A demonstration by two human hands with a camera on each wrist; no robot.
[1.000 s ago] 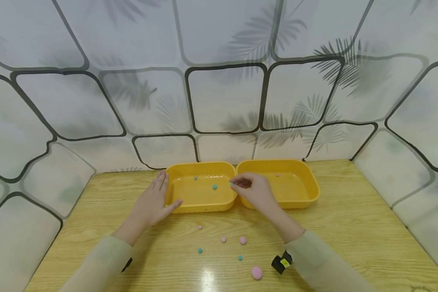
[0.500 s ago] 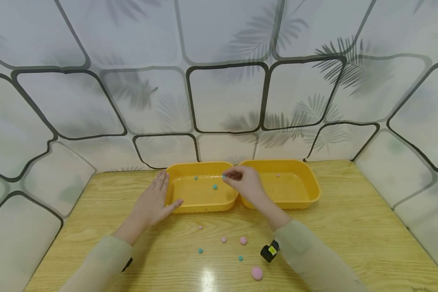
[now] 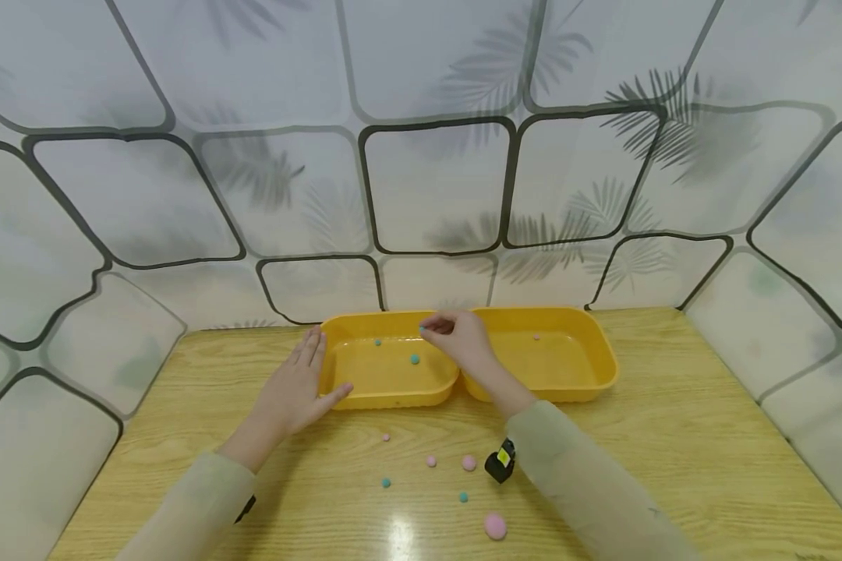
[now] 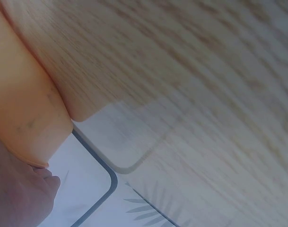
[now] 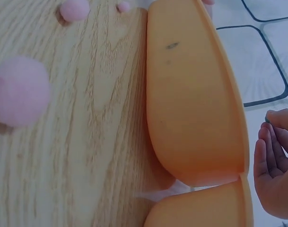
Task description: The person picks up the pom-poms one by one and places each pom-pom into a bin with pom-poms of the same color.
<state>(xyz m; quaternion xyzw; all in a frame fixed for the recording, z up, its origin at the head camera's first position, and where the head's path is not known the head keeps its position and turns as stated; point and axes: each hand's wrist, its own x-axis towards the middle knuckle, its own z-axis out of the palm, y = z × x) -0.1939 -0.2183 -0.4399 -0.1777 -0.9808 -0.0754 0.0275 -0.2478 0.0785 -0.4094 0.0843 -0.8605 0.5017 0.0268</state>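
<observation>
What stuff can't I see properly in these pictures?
Head view: the back right corner of the left yellow tray, hidden by the right hand.
Head and right wrist views: part of the pinched teal pom-pom, covered by that hand.
Left wrist view: part of the left hand, cut off by the left edge.

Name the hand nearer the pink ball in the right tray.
Right. The right hand is left of the pink ball, above where the two yellow trays meet; the left hand is farther left, at the outer end of the left tray.
</observation>
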